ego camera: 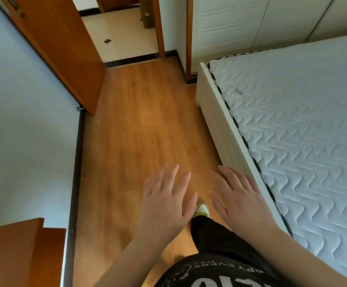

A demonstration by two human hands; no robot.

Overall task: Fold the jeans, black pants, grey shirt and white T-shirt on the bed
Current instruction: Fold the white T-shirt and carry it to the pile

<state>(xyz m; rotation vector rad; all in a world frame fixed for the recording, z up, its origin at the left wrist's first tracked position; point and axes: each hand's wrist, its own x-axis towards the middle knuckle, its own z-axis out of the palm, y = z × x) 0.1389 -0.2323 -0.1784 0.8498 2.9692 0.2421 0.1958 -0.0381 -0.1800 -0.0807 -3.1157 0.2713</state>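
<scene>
My left hand (166,201) and my right hand (241,197) are stretched out palm down over the wooden floor, fingers straight and spread, holding nothing. The bed (216,112) with its bare white quilted mattress (303,112) lies to my right, its near edge just beside my right hand. No jeans, black pants, grey shirt or white T-shirt show on the visible part of the mattress.
A wooden floor strip (139,125) runs between the pale blue wall (23,125) and the bed toward an open doorway (125,36). An orange wooden door (65,54) stands open at left. White wardrobe doors (241,25) stand behind the bed. A wooden cabinet corner (21,251) is at lower left.
</scene>
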